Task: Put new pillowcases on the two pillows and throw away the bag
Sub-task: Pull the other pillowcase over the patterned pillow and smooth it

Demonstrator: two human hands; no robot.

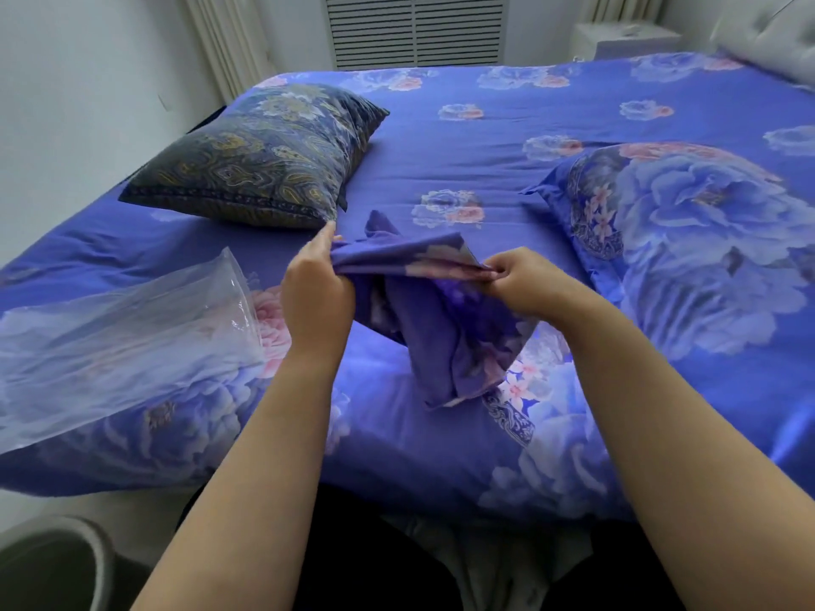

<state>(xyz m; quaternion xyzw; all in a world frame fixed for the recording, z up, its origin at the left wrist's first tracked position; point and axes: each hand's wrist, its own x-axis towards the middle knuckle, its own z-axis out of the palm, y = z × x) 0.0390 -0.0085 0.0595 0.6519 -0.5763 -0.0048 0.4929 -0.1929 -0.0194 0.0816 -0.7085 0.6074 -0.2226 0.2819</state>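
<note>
1. Holding a folded purple floral pillowcase (441, 310) above the bed (507, 169), I see both hands clamped on its top edge: left hand (317, 293) at the left end, right hand (520, 280) at the right.
2. Far left lies a dark paisley pillow (256, 160); right, a blue floral-cased pillow (688, 240).
3. Near left, a clear plastic bag (123, 346) rests on the bed.

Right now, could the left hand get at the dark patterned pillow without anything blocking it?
Probably yes. The left hand sits just short of the dark pillow, with only bare bedsheet between them. But it is pinching the pillowcase along with the right hand, so it would have to let go first.
</note>
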